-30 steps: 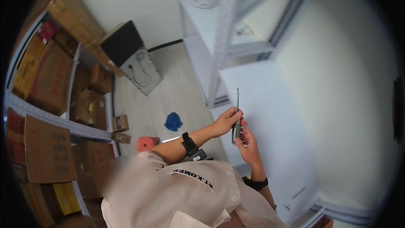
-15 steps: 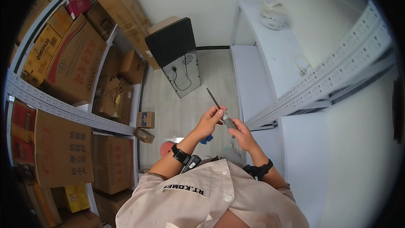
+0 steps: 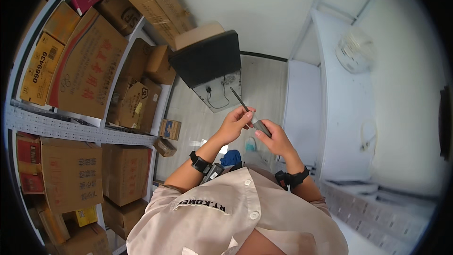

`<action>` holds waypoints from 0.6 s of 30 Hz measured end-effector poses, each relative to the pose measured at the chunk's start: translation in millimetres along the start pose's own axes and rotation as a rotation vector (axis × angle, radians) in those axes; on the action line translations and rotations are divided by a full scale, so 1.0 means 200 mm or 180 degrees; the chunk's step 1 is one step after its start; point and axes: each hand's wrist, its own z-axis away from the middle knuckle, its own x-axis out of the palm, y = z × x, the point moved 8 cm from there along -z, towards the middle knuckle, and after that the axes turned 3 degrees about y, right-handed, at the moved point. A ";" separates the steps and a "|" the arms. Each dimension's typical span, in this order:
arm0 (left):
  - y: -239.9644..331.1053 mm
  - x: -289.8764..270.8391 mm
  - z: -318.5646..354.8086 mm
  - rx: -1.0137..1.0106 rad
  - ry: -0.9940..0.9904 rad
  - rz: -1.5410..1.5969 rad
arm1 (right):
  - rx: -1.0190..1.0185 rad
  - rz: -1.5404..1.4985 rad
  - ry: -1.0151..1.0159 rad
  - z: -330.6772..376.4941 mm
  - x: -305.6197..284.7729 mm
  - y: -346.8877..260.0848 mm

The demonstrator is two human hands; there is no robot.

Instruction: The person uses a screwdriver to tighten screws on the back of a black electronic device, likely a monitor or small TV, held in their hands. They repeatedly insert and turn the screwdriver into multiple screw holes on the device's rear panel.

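Both hands gripping a screwdriver (image 3: 250, 115), left hand (image 3: 234, 125) apparently pinching shaft, right hand (image 3: 275, 139) around handle

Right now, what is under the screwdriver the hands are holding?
Below the screwdriver, held by the left hand and right hand, lie pale floor and a white appliance. The hands and shirt cover the floor directly beneath.

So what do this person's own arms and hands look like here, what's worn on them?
Both hands are bare, with no gloves. The left hand has a black band at the wrist with a small dark device attached beside it. The right hand has a similar black strap around its wrist. The forearms are uncovered; short sleeves of a pale beige buttoned shirt end above the elbows.
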 end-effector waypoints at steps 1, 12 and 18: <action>0.05 -0.02 -0.09 0.0042 0.0031 -0.0013 | -0.0068 0.0047 0.0013 -0.08 -0.05 -0.01; 0.22 -0.42 -0.61 -0.0126 0.1157 0.0314 | -0.0068 0.0223 -0.0418 -0.78 -0.15 -0.13; 0.19 -0.81 -0.74 -0.0521 0.1709 0.1063 | -0.0154 0.0107 -0.0281 -0.99 -0.11 -0.13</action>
